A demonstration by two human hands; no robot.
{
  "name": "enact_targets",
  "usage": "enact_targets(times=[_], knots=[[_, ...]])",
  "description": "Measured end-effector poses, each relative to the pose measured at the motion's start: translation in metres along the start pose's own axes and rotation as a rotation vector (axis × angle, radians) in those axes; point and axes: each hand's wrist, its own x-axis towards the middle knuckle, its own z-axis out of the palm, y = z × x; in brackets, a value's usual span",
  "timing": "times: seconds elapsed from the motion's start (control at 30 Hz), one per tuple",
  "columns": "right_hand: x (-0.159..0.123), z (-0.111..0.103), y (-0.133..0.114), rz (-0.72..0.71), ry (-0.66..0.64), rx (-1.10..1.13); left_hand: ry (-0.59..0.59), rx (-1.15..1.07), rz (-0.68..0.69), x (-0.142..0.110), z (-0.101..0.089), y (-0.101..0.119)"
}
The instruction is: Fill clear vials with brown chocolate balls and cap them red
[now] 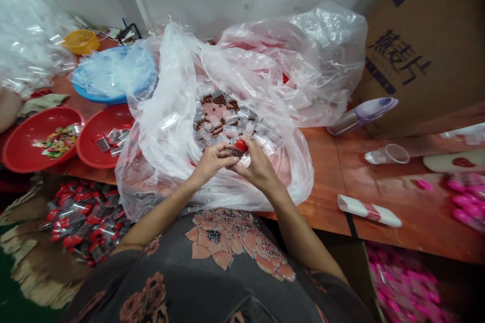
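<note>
Both hands meet over a large opened clear plastic bag (172,75). Between them is a small clear container with a red cap (241,145). My left hand (212,162) pinches its body from the left. My right hand (258,164) has its fingers closed at the red cap, partly hiding it. Below the hands, inside the bag, lie several small clear containers (231,131), along with loose brown balls (220,98).
On the left stand a red bowl of colourful small pieces (56,142), another red bowl (100,159), a blue basin (85,93) and a heap of red-capped containers (87,217). Rightward are a cardboard box (428,55), a purple-lidded bottle (361,115), a clear cup (396,154) and a white packet (369,211).
</note>
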Motion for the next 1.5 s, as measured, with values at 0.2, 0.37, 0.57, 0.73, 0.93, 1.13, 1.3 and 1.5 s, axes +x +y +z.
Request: enact_targets(times=[0.2, 0.37, 0.57, 0.73, 0.93, 1.13, 1.3, 1.5], knots=[[-0.001, 0.005, -0.007, -0.108, -0.036, -0.157, -0.031, -0.173, -0.167, 0.009, 0.007, -0.01], [0.004, 0.006, -0.011, -0.163, -0.032, -0.347, 0.074, -0.228, -0.131, 0.006, 0.013, -0.01], [0.015, 0.013, -0.005, -0.265, -0.13, -0.449, 0.09, -0.296, -0.158, -0.001, 0.01, -0.01], [0.016, 0.028, -0.006, -0.271, -0.174, -0.373, 0.149, -0.254, -0.119, -0.008, -0.004, -0.015], [0.035, 0.028, 0.025, -0.155, -0.289, -0.349, 0.444, 0.026, 0.274, -0.031, -0.075, 0.06], [0.101, 0.035, 0.083, -0.065, -0.416, -0.41, 0.927, 0.464, 0.536, -0.044, -0.207, 0.125], [0.159, 0.066, 0.093, -0.242, -0.59, -0.374, 1.048, 0.792, 0.316, -0.031, -0.26, 0.12], [0.175, 0.07, 0.095, -0.129, -0.761, -0.489, 0.733, 1.045, 0.678, -0.003, -0.151, 0.101]])
